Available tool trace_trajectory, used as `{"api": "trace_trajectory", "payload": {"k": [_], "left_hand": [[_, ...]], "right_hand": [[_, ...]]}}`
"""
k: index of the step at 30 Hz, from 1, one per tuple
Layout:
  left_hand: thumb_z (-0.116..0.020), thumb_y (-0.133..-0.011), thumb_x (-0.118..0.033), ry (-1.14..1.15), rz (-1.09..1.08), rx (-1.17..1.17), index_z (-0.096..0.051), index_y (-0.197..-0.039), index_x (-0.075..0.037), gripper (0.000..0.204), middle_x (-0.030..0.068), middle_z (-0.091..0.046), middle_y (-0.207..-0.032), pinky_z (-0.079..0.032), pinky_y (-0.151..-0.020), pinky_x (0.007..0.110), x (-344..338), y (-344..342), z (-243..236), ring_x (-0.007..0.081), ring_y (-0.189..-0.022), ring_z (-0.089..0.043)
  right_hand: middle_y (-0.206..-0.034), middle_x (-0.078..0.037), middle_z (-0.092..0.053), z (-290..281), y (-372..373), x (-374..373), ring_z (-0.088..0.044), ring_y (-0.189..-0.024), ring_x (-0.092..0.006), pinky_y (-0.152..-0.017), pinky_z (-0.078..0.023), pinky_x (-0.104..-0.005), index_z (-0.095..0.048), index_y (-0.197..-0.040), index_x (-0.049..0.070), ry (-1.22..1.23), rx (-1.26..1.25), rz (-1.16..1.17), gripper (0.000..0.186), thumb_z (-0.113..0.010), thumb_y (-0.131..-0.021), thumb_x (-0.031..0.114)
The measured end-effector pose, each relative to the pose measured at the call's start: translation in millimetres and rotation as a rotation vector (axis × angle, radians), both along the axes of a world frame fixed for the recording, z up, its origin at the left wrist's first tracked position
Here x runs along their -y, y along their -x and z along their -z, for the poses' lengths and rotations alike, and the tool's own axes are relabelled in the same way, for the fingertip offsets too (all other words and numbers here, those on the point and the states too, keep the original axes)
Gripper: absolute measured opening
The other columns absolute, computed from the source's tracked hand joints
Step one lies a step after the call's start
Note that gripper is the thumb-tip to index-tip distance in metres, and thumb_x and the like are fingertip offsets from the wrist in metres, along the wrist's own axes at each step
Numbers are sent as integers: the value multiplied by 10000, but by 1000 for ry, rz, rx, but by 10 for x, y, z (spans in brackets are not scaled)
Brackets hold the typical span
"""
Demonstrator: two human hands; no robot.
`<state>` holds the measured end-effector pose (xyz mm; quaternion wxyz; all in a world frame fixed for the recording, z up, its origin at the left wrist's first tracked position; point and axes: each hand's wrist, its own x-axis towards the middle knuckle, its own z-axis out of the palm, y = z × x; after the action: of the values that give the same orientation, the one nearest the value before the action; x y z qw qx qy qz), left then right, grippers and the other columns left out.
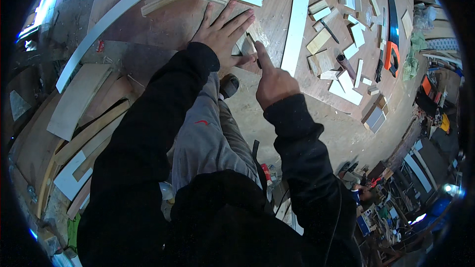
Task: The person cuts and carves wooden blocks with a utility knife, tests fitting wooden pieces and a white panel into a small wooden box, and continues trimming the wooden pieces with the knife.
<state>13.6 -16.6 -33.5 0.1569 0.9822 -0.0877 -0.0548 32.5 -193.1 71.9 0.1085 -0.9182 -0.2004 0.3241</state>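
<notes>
The left grip (220, 38) is lying spread on the table (168, 32); the right grip (278, 85) is pointing its forefinger, any pinch impossible to tell. Between them a pale piece (245, 45) is lying, seemingly being lined up, calling for steady pressure.

Bright patch (52, 0), upper left: blue-white, blown out at its core.
Glaring spot (452, 189), right edge: small, lamp-like, washed out.
Desk (170, 27): evenly mid-lit, cool in cast, shadows soft.
Left fingers (241, 24): outlines clear.
Sleeves (143, 118): near black, most folds lost.
Workshop clutter (391, 217), lower right: dim, tiny, fine detail unresolved.
Picture rim: black circular vignette, heavy fisheye bending.
</notes>
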Motion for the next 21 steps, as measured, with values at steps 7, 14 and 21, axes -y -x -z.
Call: {"api": "trace_trajectory", "payload": {"k": [7,14,21], "left_hand": [[-651,-753,-601,-31,25,-9,-154,-1535,-159,1026,-23,-110,-1606,36,-1135,641,37,-40,-64,285,-1486,20],[-613,-784,-610,-98,30,-41,-192,-1528,-159,967,-19,-134,-1602,25,-1132,643,26,-32,-45,290,-1484,-4],[-575,-797,-639,-54,24,42,-264,-1512,-150,921,-15,-185,-1592,26,-1126,653,18,-28,-12,299,-1481,-43]], "right_hand": [[-712,-260,-645,-104,-171,-159,-667,-704,-420,-666,-539,-498,-334,-1456,124,160,-6,-110,642,-502,-838,77],[-738,-282,-648,-102,-5,-43,-666,-721,-440,-677,-535,-513,-279,-1487,190,153,-81,8,690,-479,-839,66],[-768,-292,-650,-68,190,186,-659,-740,-455,-688,-528,-522,-251,-1500,235,138,-101,54,747,-478,-818,31]]}}
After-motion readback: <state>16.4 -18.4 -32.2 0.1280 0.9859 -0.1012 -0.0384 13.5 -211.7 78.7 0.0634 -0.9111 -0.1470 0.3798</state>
